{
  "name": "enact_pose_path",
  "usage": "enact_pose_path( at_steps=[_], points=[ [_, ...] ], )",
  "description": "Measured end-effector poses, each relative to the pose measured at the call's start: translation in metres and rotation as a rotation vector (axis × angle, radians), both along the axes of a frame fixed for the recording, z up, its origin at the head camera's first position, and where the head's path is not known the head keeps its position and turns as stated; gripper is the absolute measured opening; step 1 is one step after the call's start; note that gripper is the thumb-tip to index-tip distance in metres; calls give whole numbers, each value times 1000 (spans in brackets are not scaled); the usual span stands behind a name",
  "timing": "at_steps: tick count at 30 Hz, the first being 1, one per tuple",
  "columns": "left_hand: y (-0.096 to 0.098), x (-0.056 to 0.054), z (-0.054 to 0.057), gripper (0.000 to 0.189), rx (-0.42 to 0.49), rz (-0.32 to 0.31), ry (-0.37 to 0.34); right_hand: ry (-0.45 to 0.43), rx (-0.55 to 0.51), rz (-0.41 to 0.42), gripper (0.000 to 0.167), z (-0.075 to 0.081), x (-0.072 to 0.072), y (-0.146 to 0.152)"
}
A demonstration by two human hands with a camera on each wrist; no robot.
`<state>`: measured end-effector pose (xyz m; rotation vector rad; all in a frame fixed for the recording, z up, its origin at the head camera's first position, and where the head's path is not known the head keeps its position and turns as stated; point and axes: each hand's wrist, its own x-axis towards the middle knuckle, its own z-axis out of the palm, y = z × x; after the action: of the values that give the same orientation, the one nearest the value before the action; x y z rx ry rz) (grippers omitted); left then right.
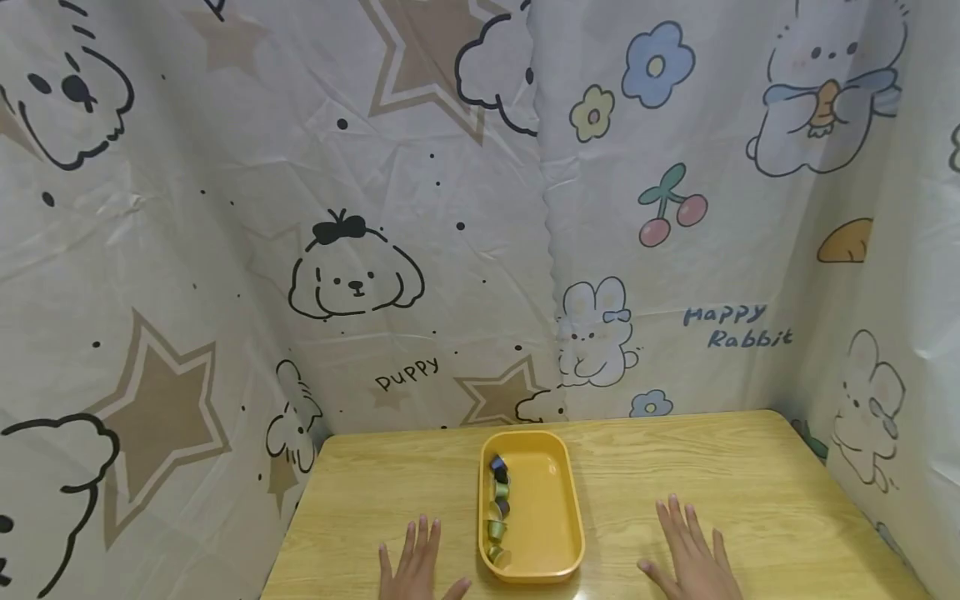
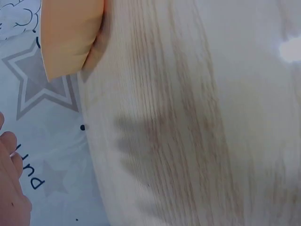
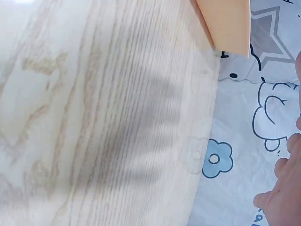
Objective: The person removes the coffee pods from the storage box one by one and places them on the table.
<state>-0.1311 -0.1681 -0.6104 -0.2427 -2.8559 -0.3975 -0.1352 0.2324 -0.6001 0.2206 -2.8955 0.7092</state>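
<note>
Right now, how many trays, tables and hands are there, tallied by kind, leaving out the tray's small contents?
Yellow tray: 1
Table: 1
Hands: 2 (left hand, right hand)
Total: 4

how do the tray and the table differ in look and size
The tray is much smaller than the table. The tray is a plain, deeper yellow; the table is paler with wood grain. The tray has raised walls, while the table is flat. Both have rounded corners.

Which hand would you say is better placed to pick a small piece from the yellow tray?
Probably the left hand: it is nearer the small pieces, lined along the left side of the tray; the right hand is farther.
</note>
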Motion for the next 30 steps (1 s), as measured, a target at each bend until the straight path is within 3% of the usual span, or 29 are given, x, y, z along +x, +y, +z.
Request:
enact_pose_path(
  at_steps=[4,8,10,13,17,24,30],
  points=[
    [9,-3,2,88,17,-21,-7,-19,-6,8,87,6,-4,-3],
    [19,-6,-4,90,-22,-34,46,-20,11,4,86,10,-7,-6],
    [25,-6,-6,88,-1,-39,30,-21,30,-1,86,12,-8,-7],
    [31,-5,-12,92,-24,-37,69,-25,41,4,85,15,-10,-9],
    [33,-5,-21,98,-78,-18,190,10,50,24,86,17,-15,-17],
    [37,-6,-15,88,51,-14,60,124,19,67,83,22,-24,-31],
    [40,-10,-5,80,86,-52,-2,205,58,91,82,32,-32,-46]
  ],
)
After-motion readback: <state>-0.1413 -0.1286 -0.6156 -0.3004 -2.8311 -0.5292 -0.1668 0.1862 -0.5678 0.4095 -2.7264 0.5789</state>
